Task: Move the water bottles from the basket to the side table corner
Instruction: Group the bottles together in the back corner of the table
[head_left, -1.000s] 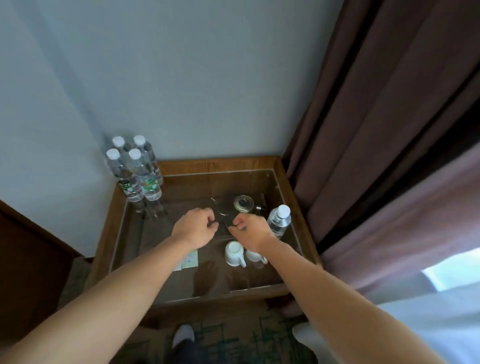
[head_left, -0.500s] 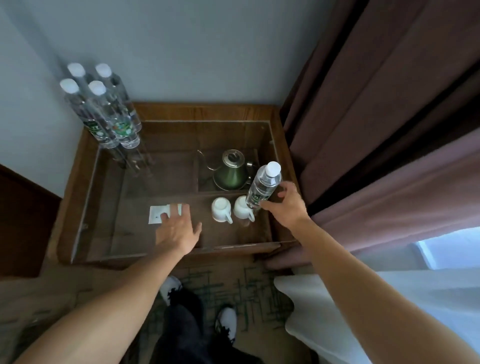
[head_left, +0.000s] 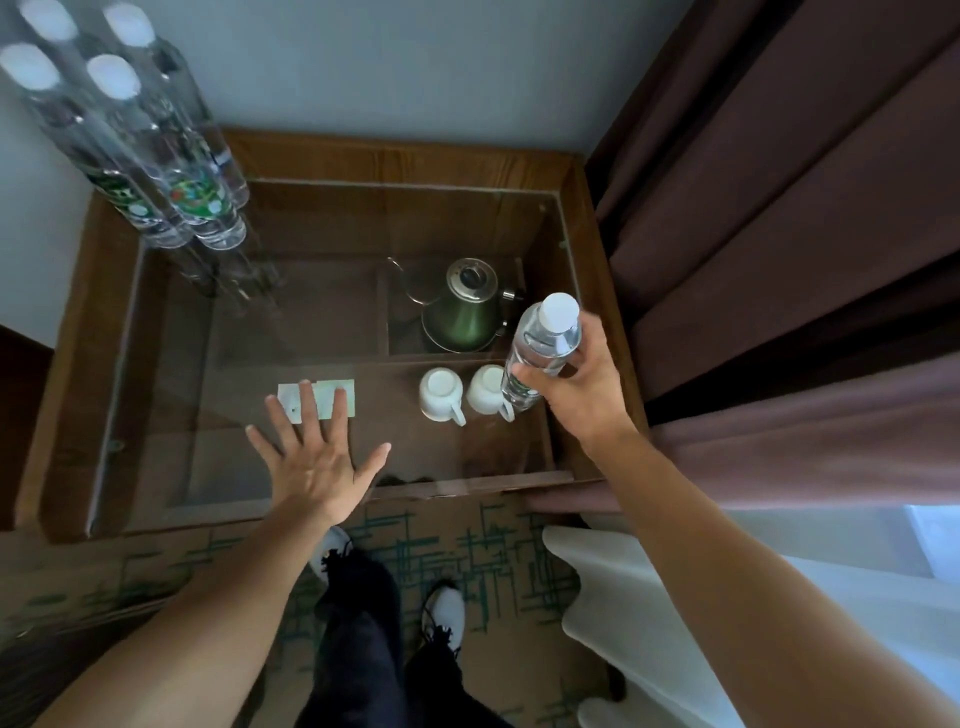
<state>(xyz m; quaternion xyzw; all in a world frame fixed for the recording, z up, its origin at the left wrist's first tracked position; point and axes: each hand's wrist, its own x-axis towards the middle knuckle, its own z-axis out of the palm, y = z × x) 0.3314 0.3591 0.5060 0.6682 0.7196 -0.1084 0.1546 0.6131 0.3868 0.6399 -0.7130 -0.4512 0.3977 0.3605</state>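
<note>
Far left of both hands, beyond the fingertips: four water bottles standing clustered, caps up, at the rear corner of the glass surface.

Left hand: open, fingers spread, palm down on or just above the glass; contact not determinable. Keep flat and clear of the travel path.

Right hand: closed around the fifth bottle, tilted, cap uppermost. Carry leftward, high above the kettle and cups beneath the glass. Set upright beside the cluster without knocking it.
</note>
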